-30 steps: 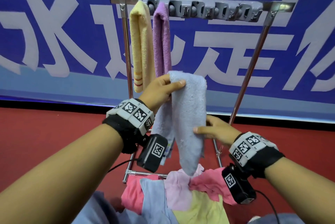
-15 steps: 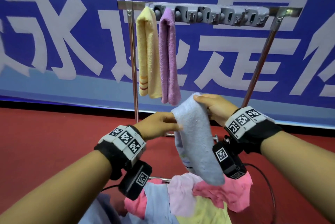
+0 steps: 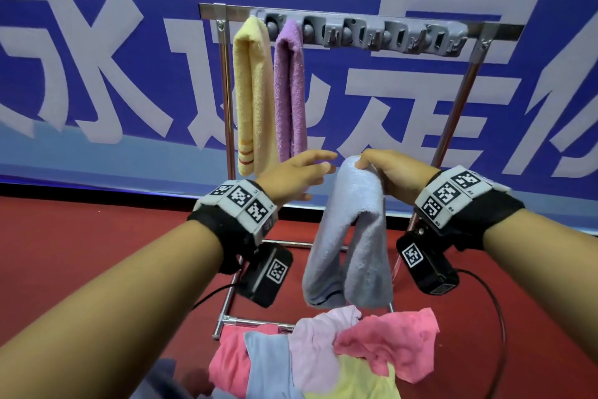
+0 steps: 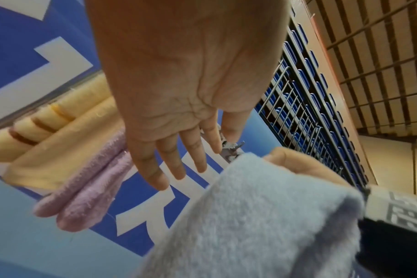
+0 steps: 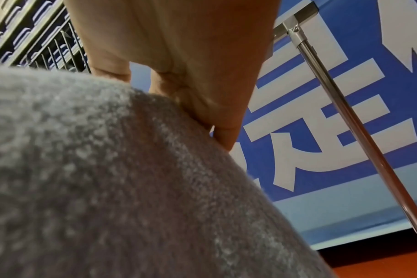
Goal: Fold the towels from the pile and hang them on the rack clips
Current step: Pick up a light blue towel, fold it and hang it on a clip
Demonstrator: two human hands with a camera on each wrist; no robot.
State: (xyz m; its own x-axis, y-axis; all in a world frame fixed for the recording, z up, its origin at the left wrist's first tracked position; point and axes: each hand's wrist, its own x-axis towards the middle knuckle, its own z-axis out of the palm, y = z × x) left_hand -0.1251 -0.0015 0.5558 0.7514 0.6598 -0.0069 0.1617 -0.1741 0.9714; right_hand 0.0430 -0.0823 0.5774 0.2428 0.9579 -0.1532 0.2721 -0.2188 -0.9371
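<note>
Hanging step by the look of it: folded blue towel (image 3: 352, 230) is gripped at its fold by the right hand (image 3: 393, 177), below the rack's clip bar (image 3: 372, 34), left hand (image 3: 291, 178) relaxed, nothing held; lifting into a free clip is probably needed next

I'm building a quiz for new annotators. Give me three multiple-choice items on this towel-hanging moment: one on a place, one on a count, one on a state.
1. Where does the purple towel hang?
A. Right of the yellow towel
B. Left of the yellow towel
C. On the floor pile

2. How many towels hang on the rack?
A. One
B. Two
C. Four

3. What is the left hand doing?
A. Gripping the blue towel
B. Open, holding nothing
C. Pinching a clip

Answers:
1 A, the purple towel hangs just right of the yellow towel.
2 B, only those two hang from the rack.
3 B, the left hand has straight fingers, while the right hand alone holds the blue towel.
</note>
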